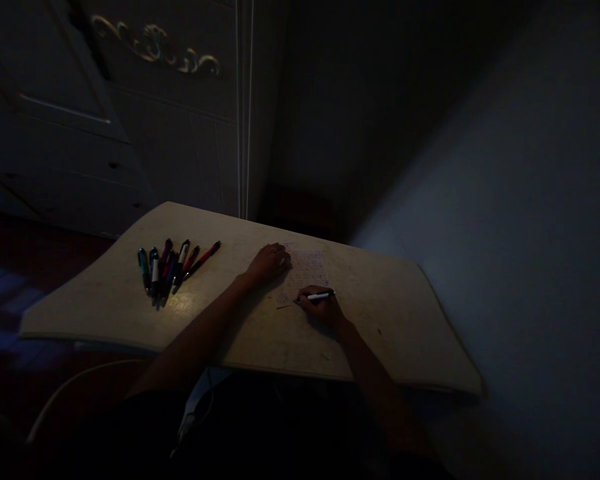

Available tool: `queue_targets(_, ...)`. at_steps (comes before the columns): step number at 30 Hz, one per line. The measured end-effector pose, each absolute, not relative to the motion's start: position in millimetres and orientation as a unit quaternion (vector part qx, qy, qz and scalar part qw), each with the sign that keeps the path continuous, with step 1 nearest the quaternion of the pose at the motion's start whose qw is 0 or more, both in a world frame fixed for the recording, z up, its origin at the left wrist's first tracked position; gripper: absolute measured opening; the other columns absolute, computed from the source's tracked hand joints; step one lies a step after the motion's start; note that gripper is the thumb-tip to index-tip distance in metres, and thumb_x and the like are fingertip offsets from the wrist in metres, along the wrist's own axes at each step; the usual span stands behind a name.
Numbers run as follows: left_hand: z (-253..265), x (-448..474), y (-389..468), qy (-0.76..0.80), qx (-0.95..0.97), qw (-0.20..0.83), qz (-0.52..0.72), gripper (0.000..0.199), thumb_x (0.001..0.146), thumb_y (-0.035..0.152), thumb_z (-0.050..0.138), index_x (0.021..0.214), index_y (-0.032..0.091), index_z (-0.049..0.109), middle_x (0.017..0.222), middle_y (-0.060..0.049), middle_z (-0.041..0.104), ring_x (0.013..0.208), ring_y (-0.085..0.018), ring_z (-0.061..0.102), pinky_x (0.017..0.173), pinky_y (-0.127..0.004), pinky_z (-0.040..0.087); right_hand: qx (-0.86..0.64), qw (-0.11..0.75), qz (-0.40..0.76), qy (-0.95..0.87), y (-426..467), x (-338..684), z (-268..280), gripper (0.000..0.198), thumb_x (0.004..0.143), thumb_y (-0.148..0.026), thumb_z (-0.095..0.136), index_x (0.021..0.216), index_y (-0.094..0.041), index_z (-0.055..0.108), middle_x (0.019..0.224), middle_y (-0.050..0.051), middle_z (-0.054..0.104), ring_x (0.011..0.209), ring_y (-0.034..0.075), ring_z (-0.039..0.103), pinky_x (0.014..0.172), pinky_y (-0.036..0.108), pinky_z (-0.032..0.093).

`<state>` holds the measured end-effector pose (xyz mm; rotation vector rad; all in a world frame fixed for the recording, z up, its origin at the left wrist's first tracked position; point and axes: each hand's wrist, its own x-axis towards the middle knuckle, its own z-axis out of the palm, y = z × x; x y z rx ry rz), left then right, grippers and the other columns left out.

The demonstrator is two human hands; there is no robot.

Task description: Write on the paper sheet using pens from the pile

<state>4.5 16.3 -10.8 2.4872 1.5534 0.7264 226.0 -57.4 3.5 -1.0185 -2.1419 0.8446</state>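
We sit at a small pale worktop [380, 320] in a very dark room. Our right hand [325, 310] is curled tight around a pen [320, 295]. The pen is white with a dark cap end, and its tip points left and touches the lower edge of a small sheet of paper [305, 273]. The paper lies flat near the middle of the worktop and looks full of tiny marks, but they are too small and dim for us to read.

Our left hand [270, 261] lies flat with fingers loosely spread, pressing on the top left corner of the paper. It holds nothing; it just keeps the sheet from sliding.

Well off to the left sits a bunch of pens [173, 267], fanned out, in red, blue, black and white. No hand is near them.

We think we are in the middle of writing or drawing on the paper, down near its bottom edge. The next bit needs a steady right hand and small, slow moves, since the light is poor and the sheet is little. The left hand should press firmly so the paper stays put.

Behind the worktop stands a pale cupboard [170, 133] with a curly trim.
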Motion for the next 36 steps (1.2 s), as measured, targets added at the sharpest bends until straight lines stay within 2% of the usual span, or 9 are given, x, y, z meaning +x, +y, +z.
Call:
queue_targets(10,-16.2,4.0,19.9,0.509,0.829,0.055,0.228,0.033,0.092,0.039,0.054,0.113,0.018,0.069,0.126,-0.014,0.063,0.122,-0.028,0.054,0.106,-0.043,0.04,-0.403,0.309,0.316,-0.801,-56.9,224.9,2.5,0.018,0.086,-0.03,0.057,0.083,-0.02,0.071,0.082,0.005,0.073,0.075,0.018,0.067,0.07,0.029,0.05)
queue_targets(20,-9.5,5.9,17.1,0.512,0.828,0.056,0.222,0.031,0.09,0.037,0.056,0.11,0.018,0.07,0.123,-0.014,0.064,0.118,-0.028,0.056,0.103,-0.043,0.042,-0.42,0.351,0.331,-0.769,-59.5,223.3,-0.5,0.016,0.084,-0.031,0.062,0.082,-0.02,0.074,0.083,0.005,0.076,0.075,0.019,0.07,0.072,0.03,0.055)
queue_targets(26,-11.1,5.1,17.1,0.511,0.828,0.057,0.225,0.034,0.092,0.039,0.053,0.112,0.017,0.069,0.127,-0.014,0.062,0.122,-0.028,0.054,0.105,-0.043,0.04,-0.428,0.342,0.358,-0.756,-59.3,224.4,0.2,0.018,0.082,-0.034,0.064,0.081,-0.02,0.075,0.081,0.006,0.076,0.073,0.021,0.07,0.07,0.031,0.056)
queue_targets(36,-8.5,6.1,15.8,0.51,0.832,0.051,0.213,0.033,0.092,0.037,0.053,0.113,0.017,0.068,0.125,-0.014,0.063,0.121,-0.028,0.054,0.105,-0.043,0.04,-0.42,0.312,0.38,-0.763,-58.4,225.3,3.9,0.02,0.083,-0.033,0.058,0.078,-0.019,0.071,0.077,0.004,0.072,0.069,0.017,0.065,0.065,0.027,0.05)
